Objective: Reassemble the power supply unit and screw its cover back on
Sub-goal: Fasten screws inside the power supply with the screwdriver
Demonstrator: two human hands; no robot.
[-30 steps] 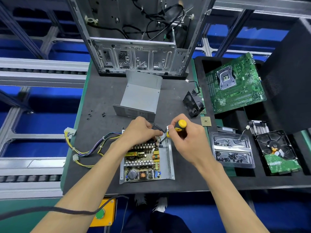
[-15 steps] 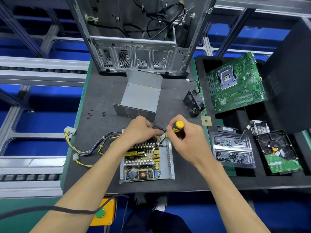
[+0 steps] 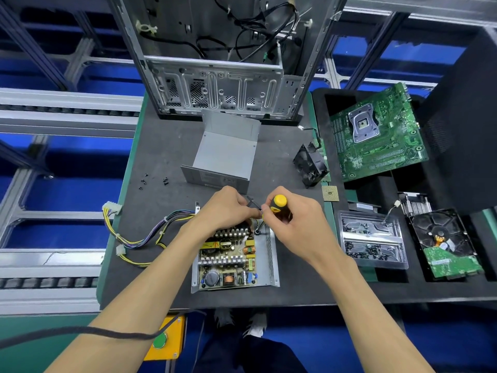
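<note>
The open power supply base [image 3: 271, 254] lies near the table's front edge, its circuit board [image 3: 228, 262] exposed and its coloured cable bundle [image 3: 139, 235] trailing left. My left hand [image 3: 223, 211] rests curled over the board's far end and pinches a small black part [image 3: 254, 203]. My right hand [image 3: 293, 219] grips a yellow-and-black screwdriver [image 3: 278, 203], its tip down at the base's far right corner. The grey metal cover [image 3: 226, 154] stands apart behind the hands. Several loose black screws [image 3: 153, 180] lie at the left.
An empty computer case [image 3: 220, 92] stands at the back. A black fan [image 3: 309, 164] and a CPU chip [image 3: 330, 193] lie right of the cover. The foam tray [image 3: 403, 289] on the right holds a motherboard [image 3: 376, 133], a clear screw box [image 3: 371, 238] and a hard drive [image 3: 443, 243].
My right hand with the screwdriver has shifted slightly left, closer to my left hand. The left hand and the power supply stay where they were.
</note>
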